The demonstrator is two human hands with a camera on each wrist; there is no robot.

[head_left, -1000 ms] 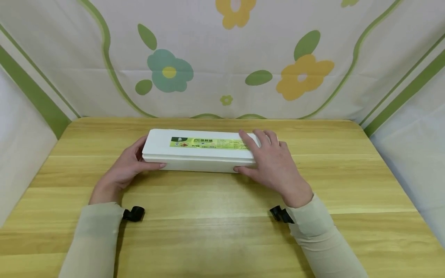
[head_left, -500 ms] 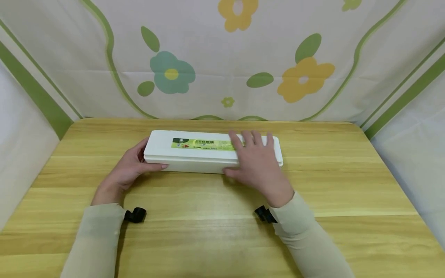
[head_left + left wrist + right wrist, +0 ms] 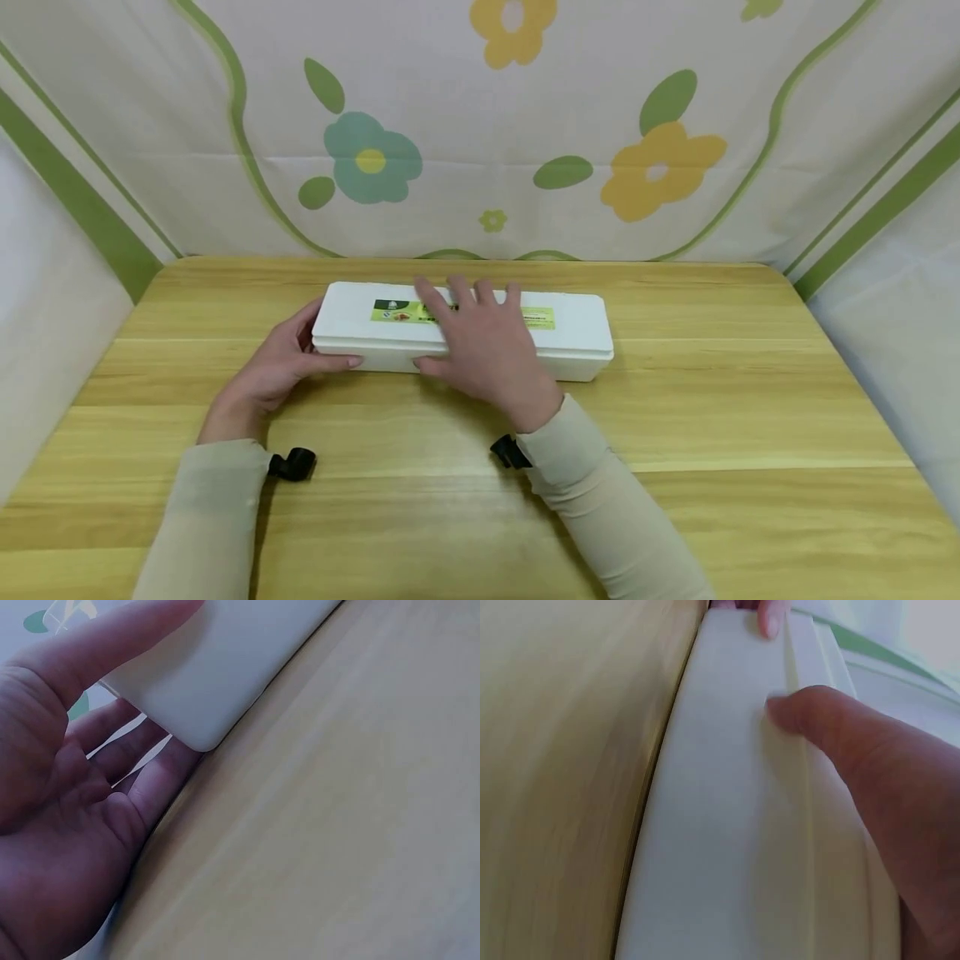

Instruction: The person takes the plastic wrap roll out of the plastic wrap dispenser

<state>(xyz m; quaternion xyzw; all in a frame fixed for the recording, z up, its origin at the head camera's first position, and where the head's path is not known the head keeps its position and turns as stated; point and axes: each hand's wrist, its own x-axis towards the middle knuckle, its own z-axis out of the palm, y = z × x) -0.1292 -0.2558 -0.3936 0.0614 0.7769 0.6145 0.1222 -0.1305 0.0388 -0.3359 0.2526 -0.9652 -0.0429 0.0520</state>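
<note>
In the head view a long white cling film box with a green and yellow label lies crosswise on the wooden table. My left hand holds its left end, thumb along the front wall and the other fingers behind the end. Over the middle of the lid spreads my right hand, covering part of the label. Its fingers reach straight across to the far edge, and its thumb is at the front wall just below the lid seam.
The wooden table extends around the box. Behind it hangs a white cloth printed with flowers and green lines. A black wrist mount juts from the left sleeve, another black mount from the right.
My right hand has slid left along the cling film box, from its right end to its middle, uncovering that end. The left hand and the box have stayed in place.
</note>
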